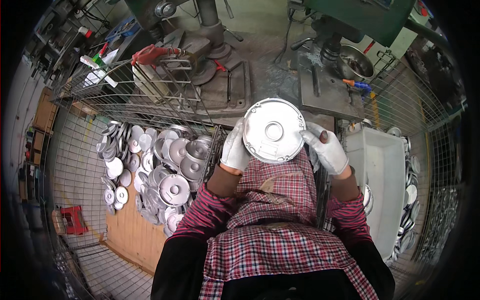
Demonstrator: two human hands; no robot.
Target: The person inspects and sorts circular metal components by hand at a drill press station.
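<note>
A: Where is the piece?

B: The round, silver-coloured metal cover (274,131) is held up above the red-checked cloth apron (275,250), short of the dark, worn metal bench (267,55). The face with its raised central hub (274,131) is turned toward the head camera.

A: And each grip?

B: The left grip (234,151), a hand in a white fabric glove, is closed on the cover's left rim, with part of the fingers hidden behind it. The right grip (327,154), gloved likewise, is half curled, its fingers at the opposite rim; I cannot tell whether they pinch it or only steady it.

A: How would it handle?

B: Stiff, I'd judge, and of moderate weight, being cast metal by the look of it. The smooth, bright face could slide against fabric. It's unlikely to break, though the small lugs along the edge might suffer from a knock.

A: Best place to take hold?

B: Opposite sides of the outer rim, fingers clear of those lugs.

A: Anything nearby?

B: Loose silver-grey metal discs (174,190) lie piled to the left; a long white plastic tub (385,155) stands to the right.
</note>
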